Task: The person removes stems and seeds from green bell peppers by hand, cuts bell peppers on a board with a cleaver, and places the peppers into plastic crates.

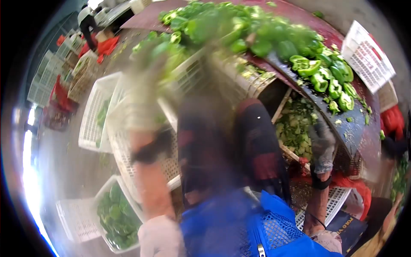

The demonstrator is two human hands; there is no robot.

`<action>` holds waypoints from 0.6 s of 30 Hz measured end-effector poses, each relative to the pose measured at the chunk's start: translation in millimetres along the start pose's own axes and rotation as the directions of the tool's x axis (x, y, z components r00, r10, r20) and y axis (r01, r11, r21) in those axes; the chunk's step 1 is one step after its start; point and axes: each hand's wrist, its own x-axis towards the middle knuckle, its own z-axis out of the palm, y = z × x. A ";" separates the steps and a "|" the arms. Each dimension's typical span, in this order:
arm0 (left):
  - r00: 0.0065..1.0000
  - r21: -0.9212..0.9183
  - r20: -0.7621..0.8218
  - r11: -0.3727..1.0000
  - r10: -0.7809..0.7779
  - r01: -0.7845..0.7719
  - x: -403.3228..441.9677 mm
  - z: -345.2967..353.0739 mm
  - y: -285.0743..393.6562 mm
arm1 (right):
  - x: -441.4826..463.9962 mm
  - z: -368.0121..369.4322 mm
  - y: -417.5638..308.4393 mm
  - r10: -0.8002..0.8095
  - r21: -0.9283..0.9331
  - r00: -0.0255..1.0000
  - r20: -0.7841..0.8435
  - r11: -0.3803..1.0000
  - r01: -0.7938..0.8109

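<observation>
My left hand (145, 85), in a pale glove, is smeared by motion at the near left edge of the pepper heap. Blurred green peppers (171, 58) lie around its fingertips, and whether it holds one is unclear. My right hand (322, 143), in a grey glove, is low beside the table edge, next to a crate of pepper scraps (295, 128). Its fingers are too blurred to show their grip. Cut and halved green peppers (336, 77) lie on the dark table (338, 113) ahead of it. A larger pile of green peppers (222, 25) spreads across the far side.
White plastic crates (92, 124) stand at my left, one holding green peppers (115, 216). Another white crate (369, 55) leans at the table's far right. Between my knees and the table sits a scrap-filled basket (244, 77). Another person (87, 25) stands at the far left.
</observation>
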 end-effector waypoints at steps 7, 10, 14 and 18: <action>0.950 0.791 -0.306 0.572 0.067 0.215 -31.3 -146.4 -73.3 | -0.8 -7.1 -6.5 0.054 -0.063 0.970 0.238 0.997 -0.040; 0.962 0.702 -0.244 0.706 0.119 0.091 -24.7 -111.4 -37.3 | 44.0 8.6 -27.5 -0.029 -0.006 0.977 0.214 1.000 0.031; 0.975 0.472 -0.068 0.868 0.212 -0.156 4.3 -34.0 -11.4 | 125.9 72.5 -24.6 -0.079 0.116 0.980 0.184 0.992 0.058; 0.990 0.022 0.109 0.996 -0.087 0.085 37.3 80.9 2.0 | 214.2 107.6 -60.1 -0.108 -0.095 0.984 0.145 0.988 0.122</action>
